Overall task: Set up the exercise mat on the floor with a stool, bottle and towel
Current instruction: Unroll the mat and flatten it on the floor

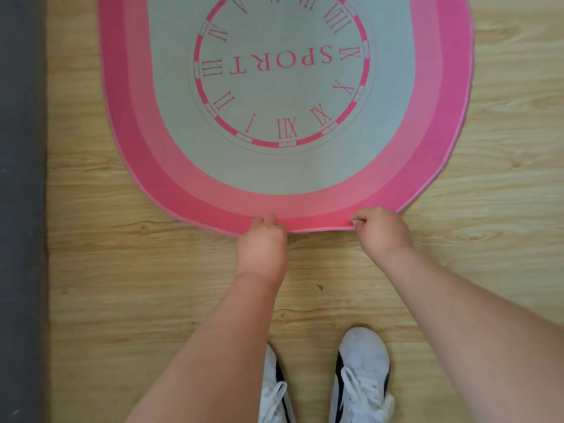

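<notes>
Both hands pinch the near edge of the pink-bordered, grey-centred oval exercise mat (pixel 171 166). In the head view, the left hand (pixel 262 248) has its fingers curled over the pink rim just left of the mat's middle. The right hand (pixel 383 230) is closed like a fist on the rim a little farther right, where the edge begins to curve away. A short run of rim lies between the two hands. That stretch seems slightly raised, though the view is too soft to be sure.

The mat lies spread on the light wood-grain plank floor (pixel 122 285) and reaches from the hands to the far edge of the picture. Its grey centre bears a pink clock ring with Roman numerals and the word SPORT, upside down from here. A dark grey strip (pixel 21 178) runs along the left side, apart from the mat. Nearest of all stand two white lace-up shoes with black trim (pixel 363 370), toes toward the mat.
</notes>
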The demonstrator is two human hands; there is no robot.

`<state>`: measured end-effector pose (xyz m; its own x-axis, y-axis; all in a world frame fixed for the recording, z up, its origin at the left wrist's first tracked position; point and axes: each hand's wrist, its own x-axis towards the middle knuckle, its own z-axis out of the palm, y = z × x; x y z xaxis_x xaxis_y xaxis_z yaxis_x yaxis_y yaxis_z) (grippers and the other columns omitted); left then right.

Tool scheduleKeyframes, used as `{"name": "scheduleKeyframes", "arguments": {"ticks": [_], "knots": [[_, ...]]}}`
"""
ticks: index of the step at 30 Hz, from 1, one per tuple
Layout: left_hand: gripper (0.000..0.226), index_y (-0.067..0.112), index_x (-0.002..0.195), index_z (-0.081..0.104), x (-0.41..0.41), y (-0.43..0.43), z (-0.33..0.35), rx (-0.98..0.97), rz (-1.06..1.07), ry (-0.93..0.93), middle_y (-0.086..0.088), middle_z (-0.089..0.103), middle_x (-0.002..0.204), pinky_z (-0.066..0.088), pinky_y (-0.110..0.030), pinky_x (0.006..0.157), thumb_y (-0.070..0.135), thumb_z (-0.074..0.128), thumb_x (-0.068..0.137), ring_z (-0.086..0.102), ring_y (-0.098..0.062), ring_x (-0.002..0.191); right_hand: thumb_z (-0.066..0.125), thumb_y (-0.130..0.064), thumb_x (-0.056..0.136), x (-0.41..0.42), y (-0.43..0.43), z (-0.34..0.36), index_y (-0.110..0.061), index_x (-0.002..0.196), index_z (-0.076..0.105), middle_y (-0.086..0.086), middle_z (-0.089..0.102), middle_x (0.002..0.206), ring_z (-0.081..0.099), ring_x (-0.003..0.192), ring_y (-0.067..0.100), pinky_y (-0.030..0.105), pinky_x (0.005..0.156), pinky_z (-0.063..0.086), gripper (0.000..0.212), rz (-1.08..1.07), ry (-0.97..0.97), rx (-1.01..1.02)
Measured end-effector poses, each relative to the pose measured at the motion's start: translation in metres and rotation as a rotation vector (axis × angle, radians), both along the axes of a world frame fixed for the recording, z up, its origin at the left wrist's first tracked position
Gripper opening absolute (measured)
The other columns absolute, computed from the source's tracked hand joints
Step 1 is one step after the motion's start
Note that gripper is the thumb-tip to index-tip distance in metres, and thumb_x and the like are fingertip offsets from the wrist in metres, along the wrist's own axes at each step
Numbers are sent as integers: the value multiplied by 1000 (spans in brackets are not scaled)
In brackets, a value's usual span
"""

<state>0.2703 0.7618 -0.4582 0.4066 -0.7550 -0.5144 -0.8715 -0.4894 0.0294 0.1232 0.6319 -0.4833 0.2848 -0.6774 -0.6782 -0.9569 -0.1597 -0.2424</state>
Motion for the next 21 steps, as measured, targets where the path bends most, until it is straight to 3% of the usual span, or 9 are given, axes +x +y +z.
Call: {"name": "scheduleKeyframes", "arguments": {"ticks": [3,5,7,10,13,15,17,19,21], "knots": [[29,9,103,62,-2,-1,-10,42,-16,15,-5,54,106,35,-34,56,-2,50,80,50,-26,100,48,-14,94,-6,3,-6,-20,117,69,7,66,123,60,108,29,32,89,47,31,25,-13,42],[30,10,108,59,0,0,-19,42,-40,29,-6,53,110,37,-35,60,0,49,82,49,-27,101,45,-11,96,-7,5,-11,-28,131,59,4,42,149,42,133,28,37,110,35,41,73,-6,88],[29,12,113,57,4,2,-28,38,-60,78,-6,52,118,42,-37,72,5,48,86,48,-28,107,43,-8,96,-6,11,-14,-38,138,49,1,17,160,19,146,27,41,118,23,52,130,35,126],[34,16,124,55,10,6,-39,85,35,230,-8,38,144,38,-44,102,29,47,93,34,-30,131,44,-4,94,0,29,-19,-52,140,36,1,-8,162,-3,148,30,42,120,15,67,177,99,191],[53,37,145,32,7,16,-46,299,54,392,-8,-8,160,18,-55,115,50,40,94,-4,-36,146,44,1,89,1,41,-20,-59,142,18,3,-30,156,-19,145,35,45,115,23,84,265,180,237],[67,47,149,2,4,21,-49,450,-78,372,-11,-33,153,13,-57,116,48,42,95,-22,-40,142,43,3,87,0,41,-20,-60,143,8,6,-37,152,-23,143,37,47,115,26,91,324,214,239],[81,47,146,-14,4,18,-50,557,-189,306,-15,-41,147,18,-57,114,35,48,96,-26,-43,139,39,9,83,1,38,-17,-60,143,2,8,-40,150,-25,142,38,47,113,31,99,364,247,249],[86,47,145,-16,4,9,-47,619,-205,282,-15,-41,147,28,-56,111,19,49,95,-24,-43,140,37,13,79,5,34,-13,-59,143,0,8,-40,150,-24,142,39,46,110,35,104,398,296,284],[80,47,148,-4,6,-2,-42,615,-116,324,-11,-36,151,30,-57,109,12,45,95,-18,-40,143,36,14,80,15,27,-8,-58,144,4,9,-36,152,-19,143,40,49,113,31,102,401,321,315]]}}
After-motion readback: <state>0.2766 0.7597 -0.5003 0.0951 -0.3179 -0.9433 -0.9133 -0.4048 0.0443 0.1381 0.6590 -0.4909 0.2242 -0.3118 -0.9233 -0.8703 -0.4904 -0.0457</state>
